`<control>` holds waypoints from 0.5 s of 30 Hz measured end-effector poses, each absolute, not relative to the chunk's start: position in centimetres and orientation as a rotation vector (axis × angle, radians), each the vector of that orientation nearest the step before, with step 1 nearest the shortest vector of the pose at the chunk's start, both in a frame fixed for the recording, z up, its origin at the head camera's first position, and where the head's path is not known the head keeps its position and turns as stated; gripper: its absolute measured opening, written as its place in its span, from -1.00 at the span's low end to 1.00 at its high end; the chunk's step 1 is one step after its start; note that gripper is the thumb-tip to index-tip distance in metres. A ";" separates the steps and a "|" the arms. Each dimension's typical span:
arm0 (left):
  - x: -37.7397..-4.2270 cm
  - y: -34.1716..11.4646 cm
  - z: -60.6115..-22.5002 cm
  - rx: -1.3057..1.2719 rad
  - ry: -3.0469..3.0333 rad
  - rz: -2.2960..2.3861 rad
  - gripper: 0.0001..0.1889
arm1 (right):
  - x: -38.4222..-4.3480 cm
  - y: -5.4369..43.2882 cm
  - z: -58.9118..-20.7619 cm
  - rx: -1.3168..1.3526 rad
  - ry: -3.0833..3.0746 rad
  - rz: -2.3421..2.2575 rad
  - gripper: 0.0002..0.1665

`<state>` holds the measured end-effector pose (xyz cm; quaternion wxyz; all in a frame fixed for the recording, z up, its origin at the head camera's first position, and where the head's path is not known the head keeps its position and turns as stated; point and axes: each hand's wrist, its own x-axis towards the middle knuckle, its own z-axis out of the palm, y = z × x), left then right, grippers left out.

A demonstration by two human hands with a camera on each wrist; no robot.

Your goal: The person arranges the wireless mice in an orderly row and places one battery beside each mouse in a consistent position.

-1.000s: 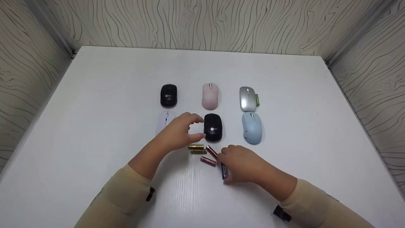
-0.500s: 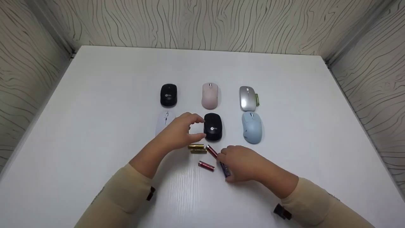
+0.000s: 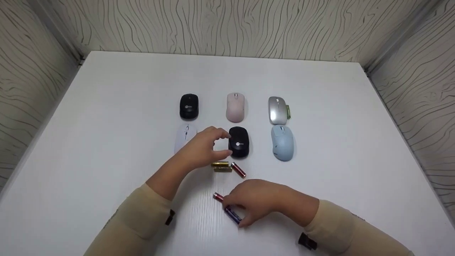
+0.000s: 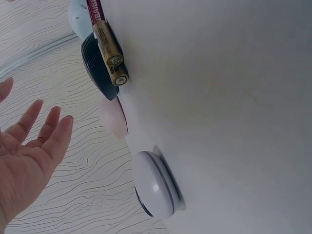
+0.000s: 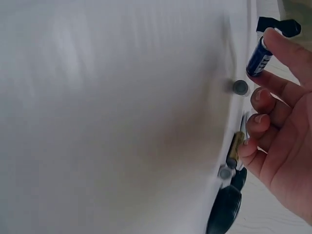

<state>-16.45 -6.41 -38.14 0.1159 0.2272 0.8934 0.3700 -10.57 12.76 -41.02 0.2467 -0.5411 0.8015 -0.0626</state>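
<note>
A blue battery (image 3: 233, 215) is pinched at its two ends between the thumb and index finger of my right hand (image 3: 259, 199); the right wrist view shows this blue battery (image 5: 259, 59) plainly. Beside those fingertips lies a red battery (image 3: 218, 196), partly hidden by the hand. My left hand (image 3: 201, 149) has its thumb and fingers spread apart at the left side of a black mouse (image 3: 239, 142); whether they touch it I cannot tell. Just below that mouse are two gold batteries (image 3: 222, 167), side by side, and another red battery (image 3: 238, 170) lying slantwise.
Behind are a second black mouse (image 3: 189, 106), a pink mouse (image 3: 235, 107) and a silver mouse (image 3: 277, 110) with a green battery (image 3: 288, 112) against its right side. A light blue mouse (image 3: 283, 143) stands right, a white mouse (image 3: 185, 134) left, partly covered by my left forearm.
My right hand has moved left and nearer to me with the blue battery. One red battery has shifted the same way. My left hand stays where it was.
</note>
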 end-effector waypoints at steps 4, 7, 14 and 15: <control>-16.4 -6.4 -38.0 0.663 2.616 1.078 -0.57 | -10.6 12.3 -41.3 -1.459 2.196 -0.151 -0.46; -16.3 -6.4 -38.0 0.655 2.615 1.078 -0.58 | -10.7 12.1 -41.5 -1.434 2.203 -0.166 -0.45; -16.4 -6.6 -38.1 0.681 2.626 1.074 -0.58 | -11.4 12.1 -41.6 -1.367 2.234 -0.192 -0.46; -16.5 -6.6 -38.1 0.686 2.627 1.075 -0.58 | -11.6 12.1 -41.6 -1.351 2.240 -0.193 -0.46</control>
